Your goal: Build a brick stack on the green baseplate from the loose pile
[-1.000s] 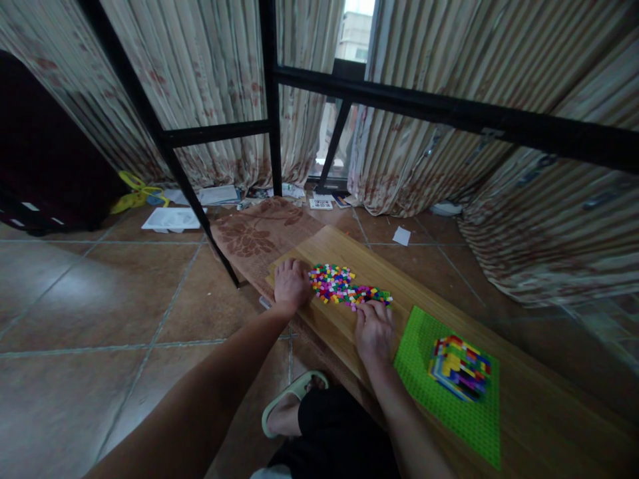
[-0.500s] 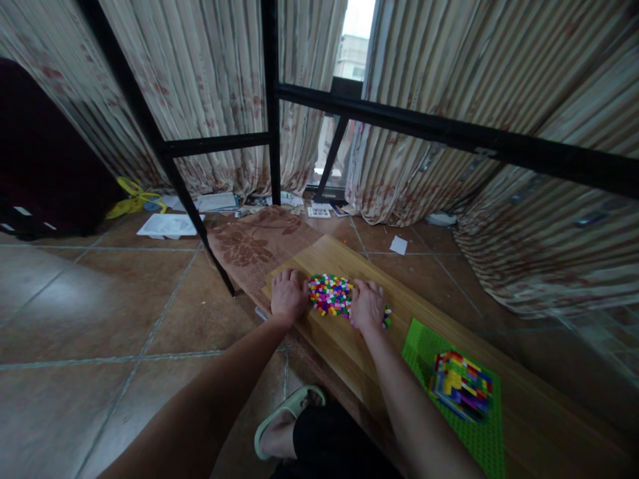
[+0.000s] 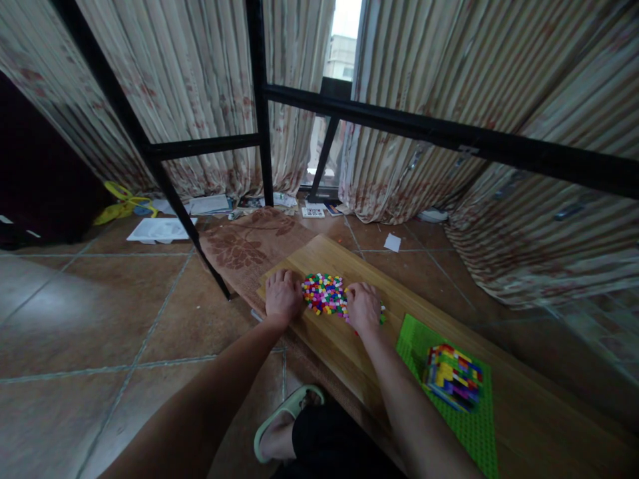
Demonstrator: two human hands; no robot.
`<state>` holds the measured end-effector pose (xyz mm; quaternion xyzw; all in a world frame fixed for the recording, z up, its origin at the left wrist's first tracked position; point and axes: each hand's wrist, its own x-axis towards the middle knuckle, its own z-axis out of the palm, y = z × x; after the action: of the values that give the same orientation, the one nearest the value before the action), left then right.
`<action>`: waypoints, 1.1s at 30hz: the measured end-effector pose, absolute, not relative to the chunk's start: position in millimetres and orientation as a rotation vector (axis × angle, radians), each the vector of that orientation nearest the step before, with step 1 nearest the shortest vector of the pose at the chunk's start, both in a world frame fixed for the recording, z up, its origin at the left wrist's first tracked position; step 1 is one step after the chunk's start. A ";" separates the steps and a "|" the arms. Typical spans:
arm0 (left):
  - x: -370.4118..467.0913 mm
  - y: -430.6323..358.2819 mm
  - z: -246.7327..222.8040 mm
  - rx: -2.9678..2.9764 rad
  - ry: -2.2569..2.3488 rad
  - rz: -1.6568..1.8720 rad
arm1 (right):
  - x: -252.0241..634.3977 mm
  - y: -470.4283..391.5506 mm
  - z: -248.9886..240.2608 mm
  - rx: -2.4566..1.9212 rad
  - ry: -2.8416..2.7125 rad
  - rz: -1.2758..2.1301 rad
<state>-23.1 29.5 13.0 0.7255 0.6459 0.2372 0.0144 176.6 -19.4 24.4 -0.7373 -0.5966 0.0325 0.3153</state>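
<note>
Small multicoloured plastic bricks [image 3: 323,293] best moved gently between left hand [image 3: 283,297] and right hand [image 3: 364,308]; grip states cannot be told.

The room is dimly lit. Daylight is admitted through the window gap [image 3: 344,26] beyond the wooden board [image 3: 334,339], where the sky is bleached nearly white. A pale sheen is cast on the floor tiles [image 3: 54,293] well left of the board. The suitcase [image 3: 34,159], farther back on that side, is sunk in shadow. On the board, the toy-brick structure [image 3: 454,376] is smeared by blur, while the loose bricks [image 3: 324,293] are rendered more crisply.
</note>
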 end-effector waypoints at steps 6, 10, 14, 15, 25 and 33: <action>-23.6 30.6 14.1 2.282 2.014 0.731 | 163.0 -63.4 32.8 -1.857 -1.363 0.238; -24.6 32.4 14.3 2.311 2.007 0.735 | 144.9 -120.0 33.0 -1.549 -1.045 0.538; -24.7 35.3 13.4 2.335 2.021 0.727 | 148.9 -183.0 35.0 -1.558 -0.813 0.668; -24.6 36.0 13.4 2.341 2.016 0.722 | 155.2 -197.9 35.7 -1.579 -0.767 0.656; -22.5 37.8 20.9 2.369 2.025 0.656 | 254.5 -267.8 41.5 -1.777 -0.408 0.266; -22.2 41.0 20.6 2.343 2.039 0.604 | 280.7 -257.7 43.5 -1.810 -0.718 0.079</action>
<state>-22.2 41.0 20.6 0.7404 0.6444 0.1909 -0.0110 280.7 -257.7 43.5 -0.7685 -0.3047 0.0336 0.5616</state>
